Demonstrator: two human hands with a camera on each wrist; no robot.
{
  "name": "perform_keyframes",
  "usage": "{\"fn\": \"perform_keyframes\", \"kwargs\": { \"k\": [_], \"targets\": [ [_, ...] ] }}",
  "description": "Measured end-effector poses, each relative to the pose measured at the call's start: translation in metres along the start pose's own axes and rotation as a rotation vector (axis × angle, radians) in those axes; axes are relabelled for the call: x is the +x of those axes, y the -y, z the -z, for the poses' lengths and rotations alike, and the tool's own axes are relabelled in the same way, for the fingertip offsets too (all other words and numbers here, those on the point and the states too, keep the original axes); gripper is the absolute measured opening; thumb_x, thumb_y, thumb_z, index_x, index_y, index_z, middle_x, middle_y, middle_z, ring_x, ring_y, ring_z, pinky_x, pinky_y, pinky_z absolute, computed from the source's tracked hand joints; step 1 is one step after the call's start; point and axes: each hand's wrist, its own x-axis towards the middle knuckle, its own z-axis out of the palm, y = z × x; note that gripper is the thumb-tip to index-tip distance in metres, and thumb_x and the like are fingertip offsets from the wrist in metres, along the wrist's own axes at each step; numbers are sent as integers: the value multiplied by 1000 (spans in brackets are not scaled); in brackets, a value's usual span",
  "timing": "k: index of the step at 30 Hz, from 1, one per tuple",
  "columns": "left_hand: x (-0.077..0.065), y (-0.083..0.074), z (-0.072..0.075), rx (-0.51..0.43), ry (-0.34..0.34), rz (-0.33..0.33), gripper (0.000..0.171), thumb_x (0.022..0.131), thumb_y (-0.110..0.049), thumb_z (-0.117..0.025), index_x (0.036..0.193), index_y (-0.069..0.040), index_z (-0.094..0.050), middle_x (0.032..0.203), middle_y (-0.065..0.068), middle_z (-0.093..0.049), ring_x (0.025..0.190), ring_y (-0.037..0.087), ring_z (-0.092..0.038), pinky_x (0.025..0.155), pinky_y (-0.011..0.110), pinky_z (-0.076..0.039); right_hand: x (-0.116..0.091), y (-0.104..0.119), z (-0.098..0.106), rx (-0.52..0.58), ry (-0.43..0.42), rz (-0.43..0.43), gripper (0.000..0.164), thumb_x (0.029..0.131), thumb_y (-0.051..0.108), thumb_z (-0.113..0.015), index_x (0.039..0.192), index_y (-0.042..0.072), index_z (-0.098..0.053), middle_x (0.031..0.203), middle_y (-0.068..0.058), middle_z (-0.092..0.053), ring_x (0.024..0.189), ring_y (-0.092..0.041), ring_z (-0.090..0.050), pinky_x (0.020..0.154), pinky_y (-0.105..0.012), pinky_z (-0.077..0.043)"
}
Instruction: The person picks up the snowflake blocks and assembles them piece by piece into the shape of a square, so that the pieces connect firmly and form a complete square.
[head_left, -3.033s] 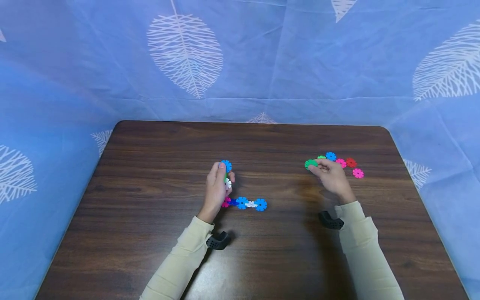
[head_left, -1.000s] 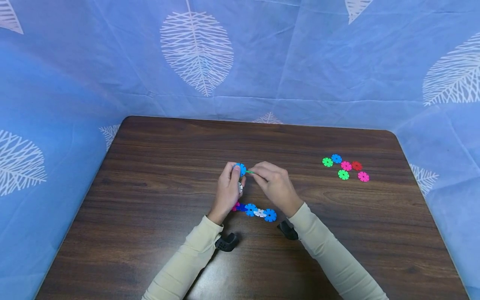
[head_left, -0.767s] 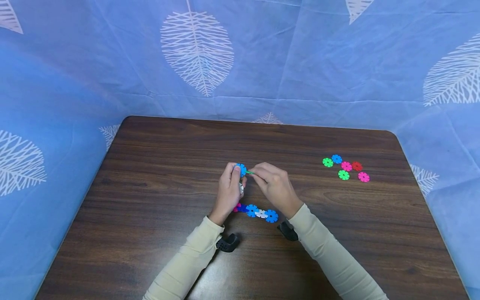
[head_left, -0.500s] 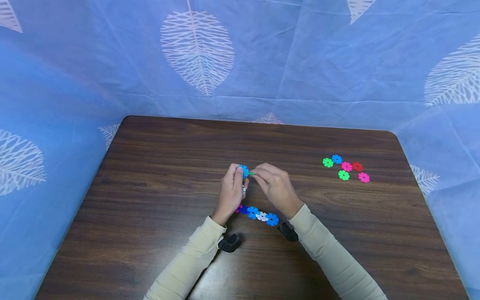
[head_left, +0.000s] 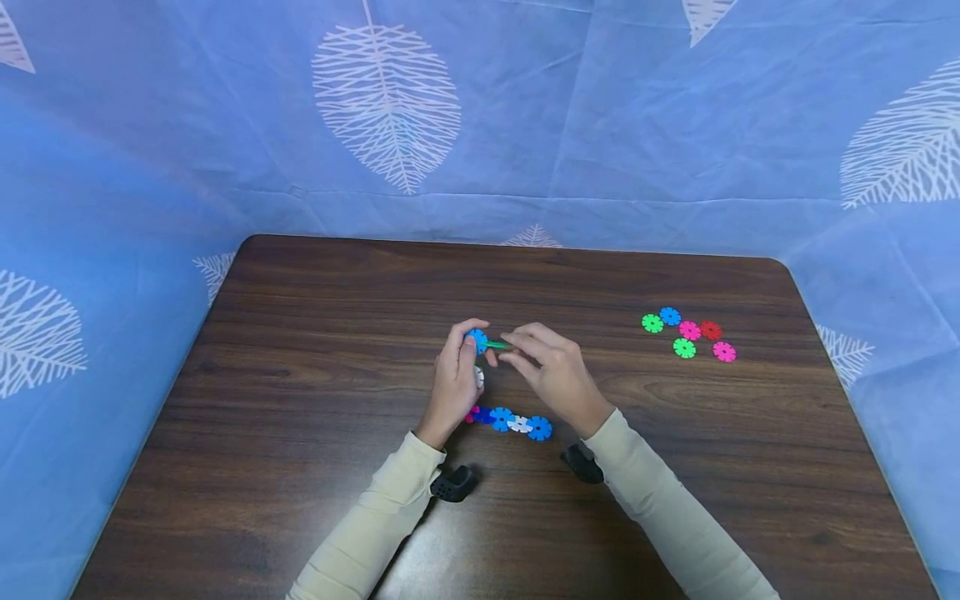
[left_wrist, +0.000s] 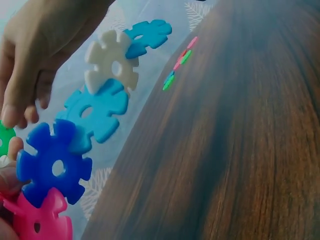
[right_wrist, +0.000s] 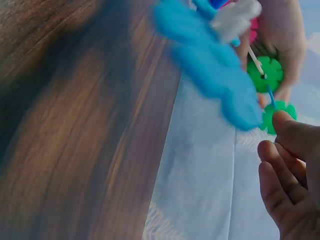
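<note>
Below us: a dark brown, wood-grained worktop (head_left: pixel 360 292) with rounded far corners; we see a pale gleam on its near part.
Blue leaf-print cloth (head_left: pixel 517 108): it hangs behind the worktop and down both sides, creased, with large white leaf skeletons printed on it.
Loose group: toward the far right we count six flat, notched plastic discs (head_left: pixel 689 331), two green, two pink, one red and one blue, lying close together.
Sleeves: pale cream sleeves (head_left: pixel 360 529), with a black wrist device (head_left: pixel 453 483) at each cuff.
Chain in hand: we find a chain of linked, notched plastic discs (head_left: pixel 502 419) in blue, white, pink and green, its free end reaching rightward over the worktop.
In the way: the left hand (head_left: pixel 452 383) covers the chain's middle from above; in the right wrist view a blurred light blue disc (right_wrist: pixel 207 65) crosses the foreground.
Left grip: thumb and fingers curl around the chain and hold it.
Right grip: the right hand's (head_left: pixel 558 375) fingertips meet a round green disc (right_wrist: pixel 268 121) at the edge of the chain's upper blue disc (head_left: pixel 477 342); we cannot tell whether they pinch it.
</note>
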Motion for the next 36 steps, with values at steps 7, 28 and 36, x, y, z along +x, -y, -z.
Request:
{"fn": "perform_keyframes", "kwargs": {
  "k": [7,28,36],
  "targets": [
    [2,4,5,-49,-34,26,28,104,-8,-26,120,5,-45,92,31,-61,34,8,-38,34,18,-34,-19,-23,13,-51,8,-88,28,76,10,-78,101,1,-71,91,-8,-67,72,-12,-62,61,-25,-54],
    [2,4,7,-18,-43,6,30,98,-13,-50,122,3,-40,106,21,-60,54,9,-44,46,17,-38,-94,-132,92,-300,-137,-810,29,87,12,-67,102,-13,-64,85,-26,-63,83,-38,-58,86,-51,-40],
    [2,4,6,-73,-24,-9,30,99,-12,-46,124,5,-39,77,4,-47,43,4,-35,43,17,-32,-100,-151,103,-272,-33,-1119,44,93,26,-59,114,-13,-58,100,-28,-58,106,-43,-49,104,-55,-27]
  ]
}}
